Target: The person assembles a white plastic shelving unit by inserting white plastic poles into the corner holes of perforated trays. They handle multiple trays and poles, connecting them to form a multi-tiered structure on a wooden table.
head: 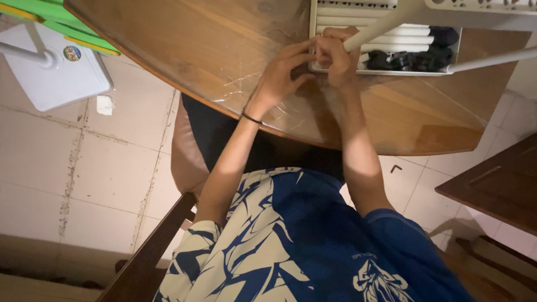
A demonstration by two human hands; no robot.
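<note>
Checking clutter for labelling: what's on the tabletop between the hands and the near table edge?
Head view: nothing lies there. Between the hands and the table's near edge is only bare wood under a clear, creased plastic cover, crossed by the person's own forearms.

Tray on table

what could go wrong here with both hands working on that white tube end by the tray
1. The right hand grips the white tube only at its tip while the left hand pinches beside it; the long tube could slip or swing.
2. The tray of loose black parts lies right under the hands, so a jolt might scatter them.
3. The glossy table edge is close; small parts could roll off.
</note>
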